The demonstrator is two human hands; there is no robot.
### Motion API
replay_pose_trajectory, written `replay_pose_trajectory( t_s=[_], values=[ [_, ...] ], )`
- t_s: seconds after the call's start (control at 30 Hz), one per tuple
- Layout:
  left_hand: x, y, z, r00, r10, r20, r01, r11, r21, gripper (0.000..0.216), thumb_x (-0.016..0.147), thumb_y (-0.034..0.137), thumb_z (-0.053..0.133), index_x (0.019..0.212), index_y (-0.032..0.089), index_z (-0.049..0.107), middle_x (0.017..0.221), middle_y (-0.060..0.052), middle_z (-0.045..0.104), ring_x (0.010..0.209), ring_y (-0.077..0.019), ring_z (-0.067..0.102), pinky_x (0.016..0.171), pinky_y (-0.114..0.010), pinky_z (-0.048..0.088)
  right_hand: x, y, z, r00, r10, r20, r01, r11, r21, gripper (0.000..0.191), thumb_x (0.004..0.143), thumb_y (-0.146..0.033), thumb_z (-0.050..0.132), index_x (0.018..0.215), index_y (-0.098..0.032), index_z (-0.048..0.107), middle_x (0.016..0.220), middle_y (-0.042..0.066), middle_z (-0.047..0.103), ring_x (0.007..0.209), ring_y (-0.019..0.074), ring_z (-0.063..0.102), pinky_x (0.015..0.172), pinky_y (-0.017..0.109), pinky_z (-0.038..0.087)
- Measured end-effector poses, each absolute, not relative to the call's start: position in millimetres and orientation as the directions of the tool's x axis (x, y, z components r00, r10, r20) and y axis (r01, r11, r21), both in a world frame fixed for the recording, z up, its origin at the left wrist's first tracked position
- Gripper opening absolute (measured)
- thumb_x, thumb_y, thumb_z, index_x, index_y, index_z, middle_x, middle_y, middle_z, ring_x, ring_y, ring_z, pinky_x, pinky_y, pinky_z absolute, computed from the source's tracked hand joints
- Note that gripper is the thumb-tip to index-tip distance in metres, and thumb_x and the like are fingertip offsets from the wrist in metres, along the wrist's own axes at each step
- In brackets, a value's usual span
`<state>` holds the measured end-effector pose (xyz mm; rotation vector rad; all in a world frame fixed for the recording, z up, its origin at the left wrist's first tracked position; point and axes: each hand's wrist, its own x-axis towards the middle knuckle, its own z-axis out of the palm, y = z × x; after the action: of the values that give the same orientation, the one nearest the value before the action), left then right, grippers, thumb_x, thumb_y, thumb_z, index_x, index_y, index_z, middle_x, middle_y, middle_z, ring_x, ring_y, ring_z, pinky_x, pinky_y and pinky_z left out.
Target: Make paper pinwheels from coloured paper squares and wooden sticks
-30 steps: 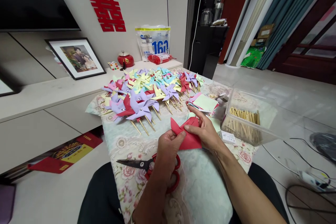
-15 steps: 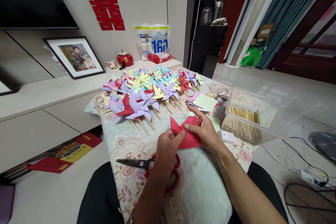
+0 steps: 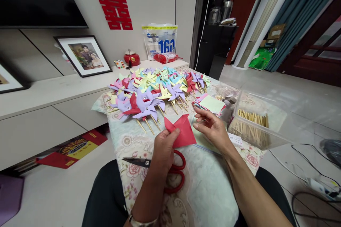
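A red paper square with cut, folded corners is pinched between the thumb and fingers of my left hand. My right hand is off the paper, just to its right, its fingers apart with nothing seen in them. Under my left wrist lie red-handled scissors, their dark blades pointing left. A pale yellow sheet lies on the cloth below my right hand. Beyond it sits a stack of coloured paper squares.
Many finished paper pinwheels on sticks cover the table's far side. At right stand a clear plastic box of wooden sticks and a small white box. A floral cloth covers the table. Cables lie on the floor.
My right hand has let go of the red paper and moved a little right, fingers opening. My left hand keeps hold of the paper. The view has shifted slightly.
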<state>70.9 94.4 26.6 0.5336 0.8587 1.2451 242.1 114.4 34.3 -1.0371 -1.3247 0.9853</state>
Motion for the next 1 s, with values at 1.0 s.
replay_pose_trajectory(
  t_s=[1.0],
  values=[
    [71,94,19,0.034,0.969,-0.244,-0.504,0.228,0.833,0.028,0.06,0.033,0.085,0.075,0.013,0.075,0.065,-0.003,0.073,0.056,-0.0156,0.064,0.062,-0.027,0.052,237,101,50,-0.436,0.887,0.153,0.285,0.297,-0.911,0.025,0.089,-0.042,0.067,0.079,-0.018,0.067,0.074,0.0,0.057,0.066,0.0136,0.049,0.06,0.026,0.038]
  ],
)
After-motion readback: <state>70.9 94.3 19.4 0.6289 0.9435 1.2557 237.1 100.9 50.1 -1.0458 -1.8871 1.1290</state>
